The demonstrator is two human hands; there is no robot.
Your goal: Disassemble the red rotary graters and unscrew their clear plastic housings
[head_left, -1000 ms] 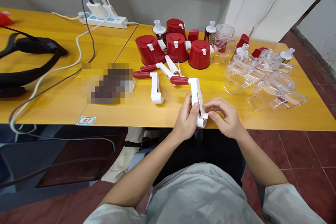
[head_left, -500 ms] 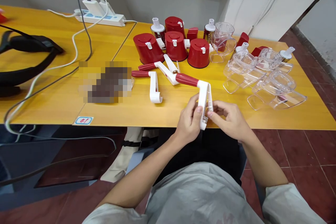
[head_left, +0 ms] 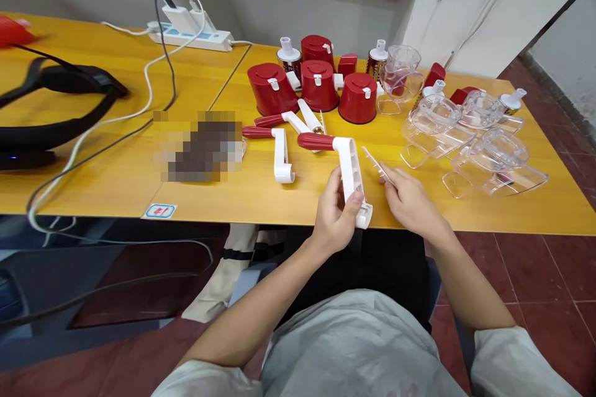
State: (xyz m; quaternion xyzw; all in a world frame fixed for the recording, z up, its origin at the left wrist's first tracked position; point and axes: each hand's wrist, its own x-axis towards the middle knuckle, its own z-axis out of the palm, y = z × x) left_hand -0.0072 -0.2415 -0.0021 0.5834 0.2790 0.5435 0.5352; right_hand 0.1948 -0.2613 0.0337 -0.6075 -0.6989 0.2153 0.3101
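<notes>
I have the left hand [head_left: 336, 217] wrapped round a white crank [head_left: 348, 164] with a red grip [head_left: 316, 141], at the table's [head_left: 223, 205] near edge, its hollow side showing. The right hand [head_left: 416, 208] pinches a thin white strip [head_left: 379, 166] with small pegs, near the crank but apart from it. I judge the step in hand to be handling these 2 parts separately. A next move calls, I'd say, for a steady left hold and a light right pinch (those pegs look easy to snap). Another crank [head_left: 282, 158] lies farther left.
</notes>
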